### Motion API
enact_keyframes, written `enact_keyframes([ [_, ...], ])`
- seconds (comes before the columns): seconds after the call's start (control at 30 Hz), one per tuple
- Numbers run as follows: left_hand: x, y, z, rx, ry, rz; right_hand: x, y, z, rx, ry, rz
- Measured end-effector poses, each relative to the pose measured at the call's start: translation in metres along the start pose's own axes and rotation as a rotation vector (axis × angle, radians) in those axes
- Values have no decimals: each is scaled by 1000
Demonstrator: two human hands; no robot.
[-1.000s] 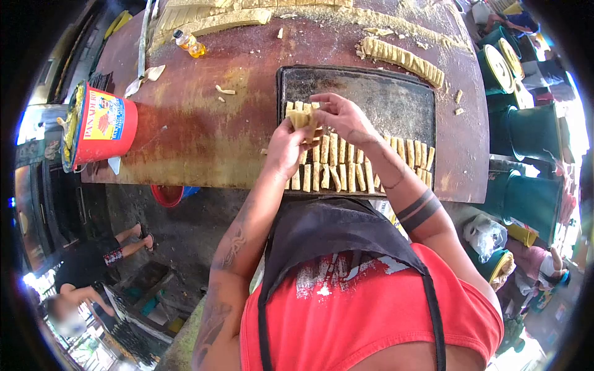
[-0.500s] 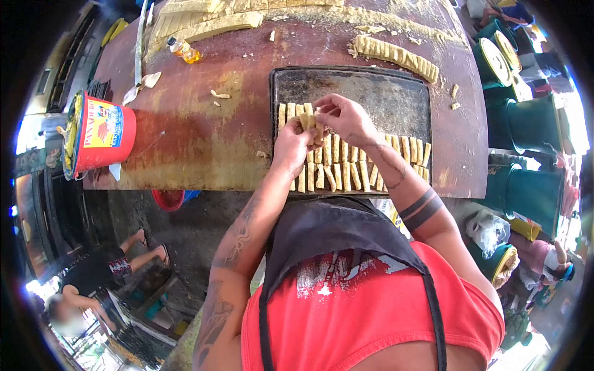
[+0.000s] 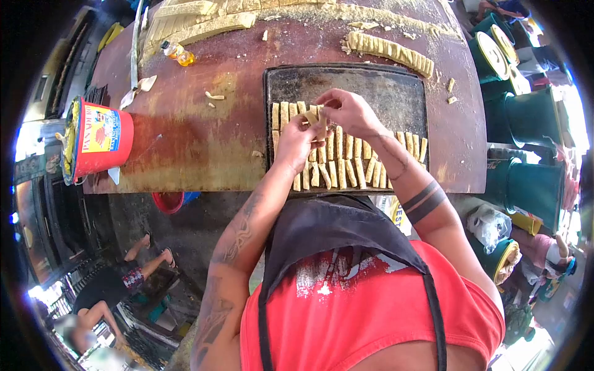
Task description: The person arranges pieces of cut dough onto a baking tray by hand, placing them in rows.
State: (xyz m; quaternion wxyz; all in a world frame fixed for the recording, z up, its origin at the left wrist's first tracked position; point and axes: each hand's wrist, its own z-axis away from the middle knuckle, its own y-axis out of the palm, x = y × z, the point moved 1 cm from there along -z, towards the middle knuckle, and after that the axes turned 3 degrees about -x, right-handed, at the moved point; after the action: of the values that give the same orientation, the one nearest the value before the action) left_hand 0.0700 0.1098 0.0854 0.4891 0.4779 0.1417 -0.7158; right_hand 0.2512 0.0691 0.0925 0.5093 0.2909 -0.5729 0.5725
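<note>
Dough sticks (image 3: 341, 174) line the dark tray (image 3: 377, 91); a bottle (image 3: 171, 50) holds amber liquid (image 3: 185, 59).

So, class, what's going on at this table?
A person's left hand holds a few pale, dough-like strips above a dark tray, with the right hand close against them. Rows of similar strips cover the tray's near part; much of its far part is bare.
</note>
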Motion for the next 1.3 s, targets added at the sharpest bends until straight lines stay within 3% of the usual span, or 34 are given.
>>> enact_keyframes([
  [0.1,0,-1,2,-47,-32,-43,-13,-4,-11,-102,9,159],
  [0.2,16,-14,-5,-64,10,-30,-28,0,-8,-322,-381,599],
  [0.23,11,-9,-2,-70,27,-63,-18,-4,-1,-374,-350,557],
  [0.33,8,4,-8,10,119,-82,7,-9,14,-7,-18,62],
  [0.37,7,9,-8,-18,81,-101,6,-7,16,44,-7,57],
  [0.47,-4,19,3,-107,487,-760,-10,-17,3,-172,45,4],
  [0.5,-6,17,4,-86,613,-980,-11,-17,-1,-220,-26,29],
  [0.53,-3,14,5,-108,849,-1183,-13,-18,-1,-205,-18,97],
  [0.67,7,11,-1,-72,950,-1300,-12,-18,1,-160,-39,398],
  [0.73,2,16,1,-101,899,-1331,-21,-28,5,-278,-176,344],
  [0.87,6,25,2,-129,878,-1407,-42,-127,-15,-630,-159,359],
  [0.93,5,28,5,-116,825,-1406,-66,-196,-30,-747,181,399],
  [1.0,0,32,13,-172,811,-1336,-160,-266,-59,-916,26,486],
  [1.07,-3,31,22,-246,803,-1311,-246,-323,-91,-771,295,581],
  [1.17,-5,29,39,-331,703,-1298,-242,-347,-95,-177,463,94],
  [1.27,3,21,51,-397,679,-1315,-239,-360,-105,65,423,170],
  [1.3,6,17,52,-415,692,-1323,-204,-356,-94,49,509,213],
])
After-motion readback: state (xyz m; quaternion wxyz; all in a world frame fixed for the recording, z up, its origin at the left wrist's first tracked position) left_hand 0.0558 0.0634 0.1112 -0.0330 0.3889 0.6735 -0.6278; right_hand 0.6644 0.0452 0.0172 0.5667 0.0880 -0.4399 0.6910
